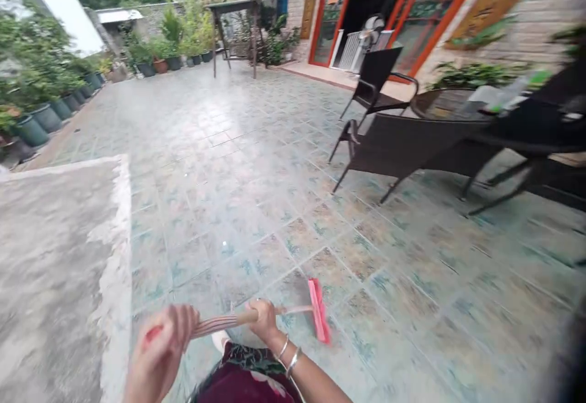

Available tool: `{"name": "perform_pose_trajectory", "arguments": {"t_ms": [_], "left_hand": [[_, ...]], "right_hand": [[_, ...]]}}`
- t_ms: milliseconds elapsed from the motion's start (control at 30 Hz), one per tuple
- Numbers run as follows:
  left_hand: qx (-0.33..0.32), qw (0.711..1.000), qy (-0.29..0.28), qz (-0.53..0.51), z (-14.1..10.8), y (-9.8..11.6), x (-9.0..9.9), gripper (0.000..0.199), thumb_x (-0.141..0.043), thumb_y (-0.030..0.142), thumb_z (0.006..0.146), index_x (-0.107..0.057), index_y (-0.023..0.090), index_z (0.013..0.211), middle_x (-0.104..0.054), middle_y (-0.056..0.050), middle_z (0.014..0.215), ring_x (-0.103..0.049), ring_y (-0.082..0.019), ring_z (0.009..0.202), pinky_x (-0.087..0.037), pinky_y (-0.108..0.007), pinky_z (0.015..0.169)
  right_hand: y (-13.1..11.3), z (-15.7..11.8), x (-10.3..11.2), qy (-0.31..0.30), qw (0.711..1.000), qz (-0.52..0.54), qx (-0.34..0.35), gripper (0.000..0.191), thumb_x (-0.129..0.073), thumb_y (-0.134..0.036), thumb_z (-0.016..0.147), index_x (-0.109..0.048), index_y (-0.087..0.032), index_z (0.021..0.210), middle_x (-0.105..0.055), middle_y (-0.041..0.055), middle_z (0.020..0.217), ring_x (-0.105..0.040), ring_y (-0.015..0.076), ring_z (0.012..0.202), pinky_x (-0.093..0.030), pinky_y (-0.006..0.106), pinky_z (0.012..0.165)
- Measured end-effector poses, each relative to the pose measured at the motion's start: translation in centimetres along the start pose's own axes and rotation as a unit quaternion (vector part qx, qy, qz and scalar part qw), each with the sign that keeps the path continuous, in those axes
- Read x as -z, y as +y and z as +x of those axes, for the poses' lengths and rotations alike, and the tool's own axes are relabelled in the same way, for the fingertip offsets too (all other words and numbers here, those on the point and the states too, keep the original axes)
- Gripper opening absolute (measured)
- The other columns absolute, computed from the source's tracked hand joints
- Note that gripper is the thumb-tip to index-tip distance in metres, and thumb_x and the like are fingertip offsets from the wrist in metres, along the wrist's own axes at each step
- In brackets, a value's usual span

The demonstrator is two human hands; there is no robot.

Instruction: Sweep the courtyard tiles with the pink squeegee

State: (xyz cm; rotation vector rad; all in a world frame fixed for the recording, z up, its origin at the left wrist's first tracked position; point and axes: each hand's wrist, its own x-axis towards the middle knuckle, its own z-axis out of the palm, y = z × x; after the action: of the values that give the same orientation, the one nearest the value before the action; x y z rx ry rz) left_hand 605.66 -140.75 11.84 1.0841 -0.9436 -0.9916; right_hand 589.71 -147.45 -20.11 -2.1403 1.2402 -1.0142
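A broom (319,311) with a pink head and a striped, light-brown handle slants across the lower middle. Its head is low over the tiled floor, and I cannot see bristles clearly. My left hand (167,339), blurred, is closed round the upper end of the handle, where a red tip shows. Farther down the handle, my right hand (264,319) is wrapped round it, with two silver bangles on the wrist. Below the handle, part of a light shoe (220,340) shows.
Dark chairs (403,146) stand to the right by a round table (442,102) with things on it. Potted plants (48,116) line the left edge. A raised concrete slab (55,238) borders the tiles. Farther off are a tall table (233,6) and a red-framed doorway (336,12).
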Motion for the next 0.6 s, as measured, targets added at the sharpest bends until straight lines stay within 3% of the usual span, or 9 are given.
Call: {"name": "perform_pose_trajectory", "arguments": {"t_ms": [100, 200, 300, 367, 433, 500, 600], "left_hand": [[-0.037, 0.972, -0.218, 0.074, 0.6, -1.1, 2.5, 0.052, -0.054, 0.046, 0.096, -0.029, 0.020, 0.059, -0.029, 0.004, 0.049, -0.032, -0.012, 0.049, -0.036, -0.031, 0.059], [-0.049, 0.919, -0.358, 0.160, 1.6, -4.9, 4.1, 0.052, -0.056, 0.040, 0.093, -0.027, 0.022, 0.054, -0.027, 0.005, 0.045, -0.027, -0.011, 0.044, -0.033, -0.031, 0.055], [-0.054, 0.880, -0.413, 0.228, 3.6, -9.1, 5.2, 0.047, -0.065, 0.025, 0.074, -0.025, 0.023, 0.051, -0.026, 0.007, 0.043, -0.020, -0.010, 0.041, -0.027, -0.031, 0.049], [-0.090, 0.882, -0.394, 0.240, 5.2, -9.4, 6.4, 0.040, -0.064, 0.017, 0.058, -0.024, 0.023, 0.052, -0.025, 0.008, 0.044, -0.017, -0.009, 0.042, -0.024, -0.032, 0.047], [-0.136, 0.903, -0.338, 0.226, 6.6, -6.9, 8.5, 0.034, -0.060, 0.013, 0.056, -0.027, 0.023, 0.056, -0.028, 0.008, 0.046, -0.022, -0.009, 0.043, -0.026, -0.031, 0.048], [-0.171, 0.923, -0.281, 0.198, 7.4, -2.2, 11.2, 0.028, -0.062, 0.013, 0.067, -0.036, 0.022, 0.063, -0.035, 0.008, 0.050, -0.032, -0.009, 0.046, -0.032, -0.029, 0.052], [-0.221, 0.952, -0.163, 0.138, 7.6, 5.2, 16.0, 0.022, -0.064, 0.030, 0.088, -0.047, 0.023, 0.074, -0.042, 0.005, 0.056, -0.041, -0.011, 0.049, -0.038, -0.029, 0.052]], "right_hand": [[-2.5, 2.5, -5.3, 0.052, 0.996, 0.076, -0.005, 0.042, -0.047, -0.023, 0.091, -0.032, -0.023, 0.052, -0.042, -0.0028, 0.045, -0.036, 0.0129, 0.046, -0.022, 0.031, 0.053], [-5.2, 6.9, -12.0, 0.029, 0.989, 0.142, 0.008, 0.043, -0.043, -0.025, 0.094, -0.019, -0.026, 0.059, -0.031, -0.0047, 0.050, -0.030, 0.0132, 0.049, -0.025, 0.030, 0.051], [-6.4, 12.3, -17.8, -0.011, 0.983, 0.182, 0.029, 0.044, -0.047, -0.028, 0.093, -0.015, -0.026, 0.063, -0.026, -0.0049, 0.054, -0.029, 0.0133, 0.052, -0.029, 0.029, 0.051], [-7.3, 15.6, -20.3, -0.031, 0.979, 0.196, 0.040, 0.044, -0.048, -0.030, 0.094, -0.017, -0.026, 0.063, -0.027, -0.0046, 0.057, -0.030, 0.0132, 0.054, -0.031, 0.029, 0.052], [-8.9, 17.9, -21.7, -0.042, 0.978, 0.201, 0.048, 0.044, -0.047, -0.032, 0.096, -0.020, -0.026, 0.062, -0.029, -0.0046, 0.057, -0.031, 0.0130, 0.056, -0.033, 0.029, 0.055], [-11.5, 19.1, -22.1, -0.036, 0.979, 0.189, 0.061, 0.045, -0.047, -0.034, 0.099, -0.024, -0.025, 0.061, -0.034, -0.0048, 0.057, -0.034, 0.0128, 0.058, -0.035, 0.029, 0.060], [-16.3, 18.6, -21.5, -0.022, 0.982, 0.163, 0.090, 0.045, -0.052, -0.035, 0.099, -0.033, -0.024, 0.059, -0.042, -0.0047, 0.056, -0.039, 0.0124, 0.059, -0.035, 0.029, 0.062]]}}
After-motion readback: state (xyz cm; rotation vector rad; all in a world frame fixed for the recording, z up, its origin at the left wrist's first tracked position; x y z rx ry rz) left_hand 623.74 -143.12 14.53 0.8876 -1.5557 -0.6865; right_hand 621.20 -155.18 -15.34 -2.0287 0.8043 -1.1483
